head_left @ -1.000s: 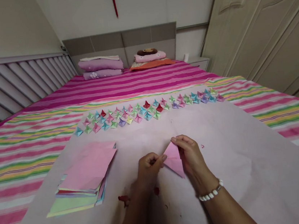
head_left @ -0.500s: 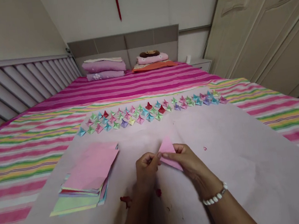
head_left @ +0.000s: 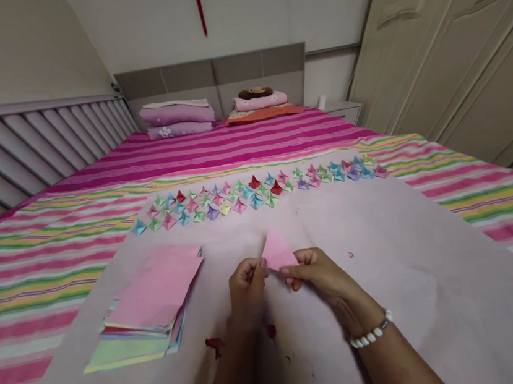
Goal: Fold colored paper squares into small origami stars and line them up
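A folded pink sheet of paper [head_left: 277, 250], triangular in outline, is held up between my two hands with its point away from me. My left hand [head_left: 248, 283] pinches its lower left corner between thumb and fingers. At the lower right corner, my right hand [head_left: 317, 272] grips the paper, thumb on top and fingers beneath; a beaded bracelet [head_left: 372, 335] circles that wrist. Left of my hands lies a stack of coloured paper sheets [head_left: 156, 285], pink on top. Several small folded paper boats [head_left: 239, 205] stand in rows beyond.
A pale board or sheet [head_left: 383, 232] covers the striped bedspread [head_left: 460, 173] in front of me. Small red scraps [head_left: 215, 343] lie near my left forearm. Folded bedding [head_left: 178, 114] sits by the headboard; a white rail [head_left: 35, 138] runs along the left.
The pink paper has turned between my hands, its lower edge now more level and its point further left. My right fingers have shifted to its lower right corner.
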A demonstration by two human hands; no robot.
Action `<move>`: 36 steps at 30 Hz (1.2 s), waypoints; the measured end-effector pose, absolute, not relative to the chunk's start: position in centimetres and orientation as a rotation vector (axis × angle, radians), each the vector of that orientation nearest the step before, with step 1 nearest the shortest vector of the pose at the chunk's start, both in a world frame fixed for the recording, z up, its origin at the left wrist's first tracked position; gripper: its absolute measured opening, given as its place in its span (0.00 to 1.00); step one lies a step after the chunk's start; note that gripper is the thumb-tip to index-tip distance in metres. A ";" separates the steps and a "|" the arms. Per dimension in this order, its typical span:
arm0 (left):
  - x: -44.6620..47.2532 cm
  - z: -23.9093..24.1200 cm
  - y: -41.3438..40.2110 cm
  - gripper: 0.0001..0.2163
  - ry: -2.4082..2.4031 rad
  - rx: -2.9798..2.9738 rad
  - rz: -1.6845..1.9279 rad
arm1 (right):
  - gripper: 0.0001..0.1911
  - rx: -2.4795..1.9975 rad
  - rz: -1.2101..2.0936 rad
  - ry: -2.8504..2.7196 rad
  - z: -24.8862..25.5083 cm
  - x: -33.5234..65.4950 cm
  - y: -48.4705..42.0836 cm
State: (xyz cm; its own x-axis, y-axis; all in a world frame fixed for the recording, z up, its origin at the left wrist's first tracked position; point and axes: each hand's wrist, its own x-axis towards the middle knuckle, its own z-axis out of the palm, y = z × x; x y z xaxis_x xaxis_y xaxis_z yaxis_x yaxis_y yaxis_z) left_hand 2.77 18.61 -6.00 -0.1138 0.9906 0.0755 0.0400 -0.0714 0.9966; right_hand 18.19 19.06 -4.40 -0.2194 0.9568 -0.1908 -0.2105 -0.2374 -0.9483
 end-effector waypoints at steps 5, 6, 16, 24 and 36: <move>2.9 -6.1 18.6 0.14 1.360 1.223 1.419 | 0.15 -1.099 1.634 -1.105 -4.1 18.9 19.2; 2.9 -6.0 18.6 0.14 1.368 1.224 1.428 | 0.15 -1.086 1.648 -1.123 -4.0 19.0 19.2; 3.4 -5.9 18.2 0.12 1.088 1.320 1.247 | 0.12 -0.971 1.736 -1.194 -4.5 18.9 19.0; 2.9 -6.0 18.6 0.13 1.327 1.244 1.424 | 0.13 -1.020 1.687 -1.192 -4.0 19.3 19.2; 2.0 -6.8 19.2 0.13 1.279 1.112 1.481 | 0.16 -1.040 1.531 -1.053 -3.7 20.4 19.3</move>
